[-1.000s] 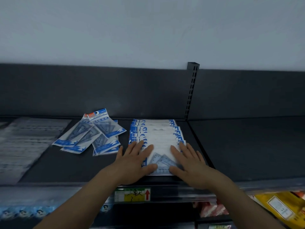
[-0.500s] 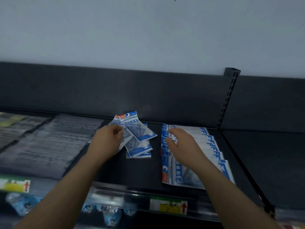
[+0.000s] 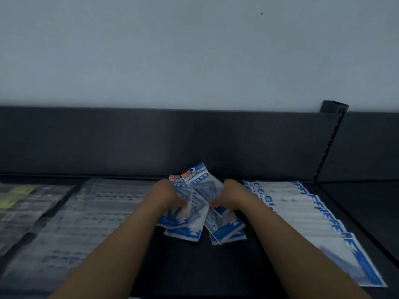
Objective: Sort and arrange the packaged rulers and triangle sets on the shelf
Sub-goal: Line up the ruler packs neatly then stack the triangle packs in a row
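Head view, looking down on a dark shelf; landmark = the fanned pile of small packets, mid-frame. Far left of the pile: yellowish packets, too blurred to tell what they are. Between those and the pile: clear ruler packs laid flat in overlapping rows, look tidy. Left hand is on the pile's left side, grip closed on the packets, fingers curled in among them. The pile itself: blue-and-white packets with orange-topped headers, likely the triangle sets. They splay at different angles, bottoms spread toward the shelf front, tops bunched between the two hands. Lower ends look to rest on the shelf, but motion blur, so not sure. Right hand is on the pile's right side, grip likewise pinched onto the packets. Just right of the pile: large white packs with blue edges, shingled in a neat row running toward the shelf front. Further right of the pile: a slotted upright on the back panel, with bare shelf beyond it. Progress, as a judgement: ruler packs and large packs appear arranged. The small packets are the one messy group left, and both hands look set to gather them. To do: square them into one even stack or row and set it down in the gap between the two neighbours.
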Demonstrator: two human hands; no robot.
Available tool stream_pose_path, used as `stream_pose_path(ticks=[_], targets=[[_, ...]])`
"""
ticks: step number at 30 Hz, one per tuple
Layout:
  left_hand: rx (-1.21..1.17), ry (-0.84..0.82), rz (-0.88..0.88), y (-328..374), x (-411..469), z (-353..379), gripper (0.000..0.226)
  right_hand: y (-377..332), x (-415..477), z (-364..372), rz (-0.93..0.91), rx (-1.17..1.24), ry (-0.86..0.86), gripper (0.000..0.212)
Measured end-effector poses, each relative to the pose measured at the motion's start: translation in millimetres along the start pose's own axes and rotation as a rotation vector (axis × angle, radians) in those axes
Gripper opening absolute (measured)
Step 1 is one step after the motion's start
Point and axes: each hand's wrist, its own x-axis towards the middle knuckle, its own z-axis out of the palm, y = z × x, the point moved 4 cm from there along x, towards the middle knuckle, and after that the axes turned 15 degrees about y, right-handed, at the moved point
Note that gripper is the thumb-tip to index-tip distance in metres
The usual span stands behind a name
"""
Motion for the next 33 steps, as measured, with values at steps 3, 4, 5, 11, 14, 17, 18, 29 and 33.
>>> stream_pose_path(ticks=[3, 4, 5, 11, 14, 17, 18, 29, 33], targets=[[-0.135, -0.055, -0.005, -8.6, 6.9, 5.1, 0.046, 1.6, 4.8, 1.0, 0.04, 0.09, 0.096, 0.037], [-0.222, -0.052, -0.012, -12.2, 8.9, 6.9, 0.046, 3.8, 5.3, -0.4, 0.056, 0.139, 0.157, 0.026], [-0.322, -0.035, -0.023, -15.6, 10.4, 7.8, 0.042, 7.1, 5.2, -2.2, 0.075, 0.193, 0.209, 0.016], [-0.849, 0.054, -0.087, -25.1, -5.4, -5.6, 0.003, 11.4, -22.4, -8.1, 0.24, 0.881, 0.306, 0.008], [-1.036, -0.031, -0.076, -17.4, -22.1, -6.6, 0.015, -8.2, -36.3, 12.2, 0.251, 1.045, 0.128, 0.01], [-1.039, -0.005, -0.025, -17.0, -34.6, -4.4, 0.022, -22.7, -44.2, 23.9, 0.162, 1.004, 0.053, 0.01], [-1.004, 0.045, -0.026, -22.4, -35.2, -5.5, 0.023, -22.7, -44.0, 23.9, 0.135, 0.949, 0.07, 0.012], [-0.847, -0.138, -0.28, -32.2, -32.0, -3.0, 0.013, -6.1, -35.3, 28.8, 0.269, 0.799, 0.083, 0.014], [-0.84, -0.144, -0.252, -32.3, -36.3, -3.9, 0.021, -7.0, -31.7, 33.6, 0.302, 0.852, 0.114, 0.039]])
